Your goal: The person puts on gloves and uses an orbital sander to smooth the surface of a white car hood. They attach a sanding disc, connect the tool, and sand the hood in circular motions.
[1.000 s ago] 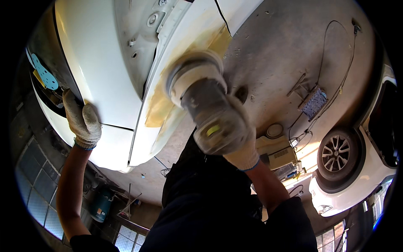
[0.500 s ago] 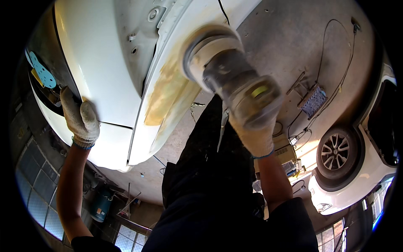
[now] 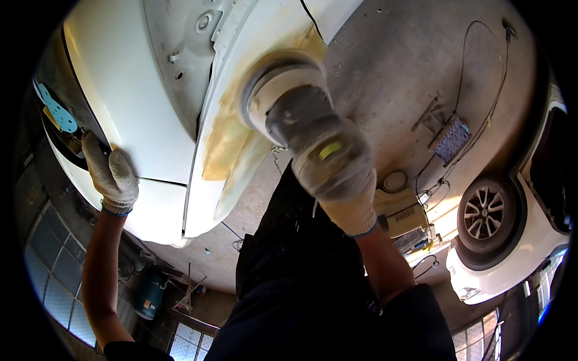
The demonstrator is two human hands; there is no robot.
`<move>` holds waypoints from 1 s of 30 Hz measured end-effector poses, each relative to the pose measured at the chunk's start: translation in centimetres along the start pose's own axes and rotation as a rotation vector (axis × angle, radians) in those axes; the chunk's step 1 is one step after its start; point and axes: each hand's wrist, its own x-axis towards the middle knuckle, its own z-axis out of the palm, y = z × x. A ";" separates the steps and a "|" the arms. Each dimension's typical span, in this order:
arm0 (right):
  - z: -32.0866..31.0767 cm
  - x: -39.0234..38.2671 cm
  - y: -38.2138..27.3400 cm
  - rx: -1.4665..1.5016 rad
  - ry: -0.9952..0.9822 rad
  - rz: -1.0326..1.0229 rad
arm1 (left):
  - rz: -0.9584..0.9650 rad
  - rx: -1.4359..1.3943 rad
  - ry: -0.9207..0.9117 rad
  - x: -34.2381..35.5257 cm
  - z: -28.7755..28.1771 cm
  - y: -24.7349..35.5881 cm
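Note:
In my right hand (image 3: 351, 212), which wears a pale knit work glove, is a dusty grey-and-black power sander (image 3: 299, 114); its round pad lies against a white car body panel (image 3: 208, 219). Around the pad the paint is worn to a tan and yellowish patch (image 3: 218, 153). The sander's body hides most of my right fingers. My gloved left hand (image 3: 113, 174) rests flat at the edge of the neighbouring white panel (image 3: 111, 78), fingers stretched and thumb apart. Just beyond those fingers lies a light-blue perforated sheet (image 3: 58, 113).
Right of the panel, a small stand with a patterned top (image 3: 451, 141) sits on the concrete floor (image 3: 391, 66) among cables. A second white car with a spoked wheel (image 3: 483, 215) stands at the right. A teal tank (image 3: 149, 298) is at the lower left.
The sander and my right hand have swung to the left, the handle more than the pad. My left hand stays on the panel. The whole view has shifted slightly.

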 end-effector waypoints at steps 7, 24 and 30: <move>-0.5 -0.7 -0.3 0.313 0.066 0.101 | -0.098 -0.097 0.007 0.2 -0.1 0.6; 2.2 -1.3 0.8 -0.484 0.026 -0.172 | -0.122 -0.169 0.005 0.5 0.0 0.9; 4.4 -5.5 1.6 -0.765 -0.330 -0.161 | -0.087 -0.060 -0.055 -0.5 -0.4 -1.0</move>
